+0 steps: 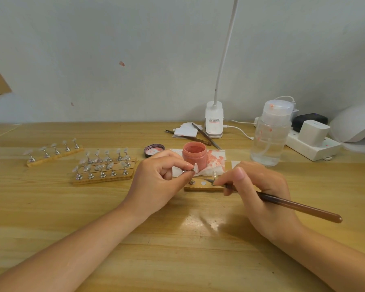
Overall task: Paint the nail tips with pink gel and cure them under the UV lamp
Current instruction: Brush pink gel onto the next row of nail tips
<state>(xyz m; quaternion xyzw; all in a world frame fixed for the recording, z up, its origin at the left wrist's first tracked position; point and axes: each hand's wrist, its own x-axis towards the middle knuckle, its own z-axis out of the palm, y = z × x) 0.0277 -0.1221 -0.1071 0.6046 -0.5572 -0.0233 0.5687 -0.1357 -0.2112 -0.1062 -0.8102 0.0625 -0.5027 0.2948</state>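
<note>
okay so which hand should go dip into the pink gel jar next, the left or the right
The right hand, probably. It grips the brush, bristles pointing toward the open pink gel jar just beyond. The left hand is occupied, pinching a metal stand with a nail tip.

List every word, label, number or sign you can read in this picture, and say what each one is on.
No text here can be read.
Label on the white clip lamp base: red and dark print, too small and blurred to read.
Pink gel jar, its lid, clear pump bottle, white charger and power strip: no lettering visible.
</note>
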